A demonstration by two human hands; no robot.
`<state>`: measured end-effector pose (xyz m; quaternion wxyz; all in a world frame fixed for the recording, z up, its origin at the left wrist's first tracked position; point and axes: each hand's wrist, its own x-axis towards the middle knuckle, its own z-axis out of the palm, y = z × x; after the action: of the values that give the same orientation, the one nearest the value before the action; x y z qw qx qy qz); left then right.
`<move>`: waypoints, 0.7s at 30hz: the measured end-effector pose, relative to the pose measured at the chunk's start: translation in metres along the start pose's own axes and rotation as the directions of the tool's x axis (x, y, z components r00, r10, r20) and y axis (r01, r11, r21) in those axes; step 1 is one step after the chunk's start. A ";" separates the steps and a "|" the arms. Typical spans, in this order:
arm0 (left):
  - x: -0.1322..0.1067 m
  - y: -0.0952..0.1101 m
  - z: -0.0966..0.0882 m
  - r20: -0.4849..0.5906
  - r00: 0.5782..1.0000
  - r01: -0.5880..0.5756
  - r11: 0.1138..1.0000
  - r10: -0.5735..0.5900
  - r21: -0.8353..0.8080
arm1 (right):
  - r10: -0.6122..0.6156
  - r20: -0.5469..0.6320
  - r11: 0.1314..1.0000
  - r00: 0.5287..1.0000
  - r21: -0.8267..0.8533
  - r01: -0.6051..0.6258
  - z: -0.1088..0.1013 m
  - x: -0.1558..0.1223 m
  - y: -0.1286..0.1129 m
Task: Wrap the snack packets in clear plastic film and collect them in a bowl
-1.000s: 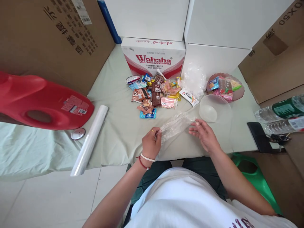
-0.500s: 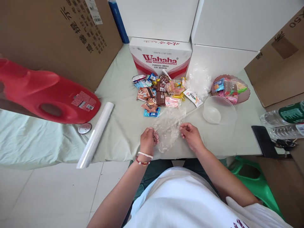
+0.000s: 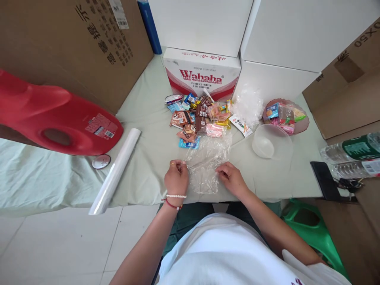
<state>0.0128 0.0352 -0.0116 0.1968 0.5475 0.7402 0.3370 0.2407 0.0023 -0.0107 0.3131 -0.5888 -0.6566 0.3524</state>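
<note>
A crumpled clear plastic sheet (image 3: 208, 160) lies stretched over the pale green cloth (image 3: 148, 138) near the table's front edge. My left hand (image 3: 176, 178) pinches its left edge, fingers closed, beaded bracelets on the wrist. My right hand (image 3: 230, 179) pinches its right edge, fingers closed too. Just beyond the sheet sits a pile of wrapped snacks (image 3: 198, 116). A clear plastic bowl (image 3: 271, 142) stands to the right of my right hand.
A roll of cling film (image 3: 115, 171) lies at the left, beside a small metal disc (image 3: 101, 161) and a red jug (image 3: 56, 118). Behind are a Wahaha box (image 3: 202, 73), white and brown cartons, loose plastic wrap (image 3: 247, 103), a pink snack dish (image 3: 286, 113), water bottles (image 3: 353, 152) and a black phone (image 3: 325, 174).
Both hands drew closer together and back toward me, turning the plastic sheet from a slanted strip into a flatter piece spread between them on the cloth.
</note>
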 end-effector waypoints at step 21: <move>-0.012 -0.014 0.000 0.480 0.689 -0.691 0.690 0.542 0.213 | 0.173 -0.292 0.963 0.941 -0.150 -0.224 -0.085 -0.025 0.011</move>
<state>0.0075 0.0210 -0.0222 0.0995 0.8493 0.5040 0.1219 0.3196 -0.0142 0.0273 0.3095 -0.7215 -0.5729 0.2355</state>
